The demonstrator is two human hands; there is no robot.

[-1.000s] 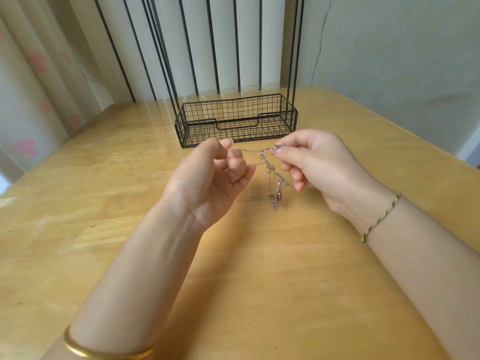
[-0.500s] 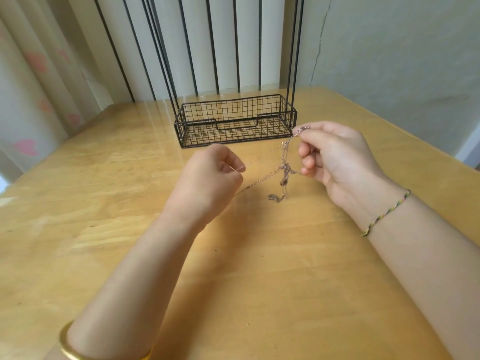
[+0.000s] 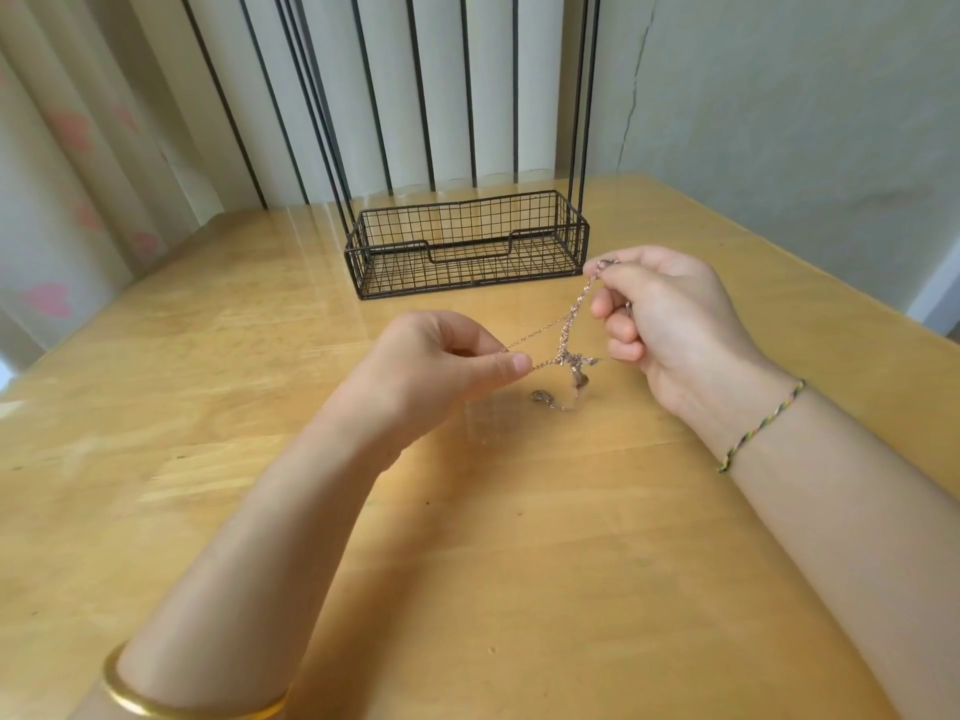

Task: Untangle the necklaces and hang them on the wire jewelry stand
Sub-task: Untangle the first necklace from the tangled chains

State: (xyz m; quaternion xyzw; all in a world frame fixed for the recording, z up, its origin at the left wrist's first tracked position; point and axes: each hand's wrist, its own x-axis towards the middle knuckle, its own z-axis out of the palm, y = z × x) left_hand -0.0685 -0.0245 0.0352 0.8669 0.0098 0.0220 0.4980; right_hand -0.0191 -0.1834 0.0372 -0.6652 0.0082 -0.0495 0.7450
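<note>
- Gold bangle [image 3: 156,706], left wrist, at the lower edge of view; braided bracelet [image 3: 761,426], right wrist.
- Table [image 3: 208,407], pale wood; we work low over it.
- Left hand [image 3: 436,366]: thumb and forefinger pinch two thin strands, the remaining fingers curled under. It is the nearer hand, and its pinch points right towards the knot.
- Necklaces [image 3: 569,360]: fine chains held in the air between our hands and twisted into a knot just beside the left thumb tip. The twisted run has its long axis from the knot up and away to the right hand's pinch. The two loose strands run leftwards to the left hand. We judge that parting them means drawing left, across that axis.
- Pendant end [image 3: 543,396]: hangs below the knot. It is blurred, and we cannot tell whether it touches the table.
- Right hand [image 3: 675,319]: thumb and forefinger grip the clasp end at the top, the lower fingers curled beside the knot.
- Wire jewelry stand [image 3: 467,262]: beyond both hands, basket lying left to right, uprights rising out of view. No chain hangs on it yet.
</note>
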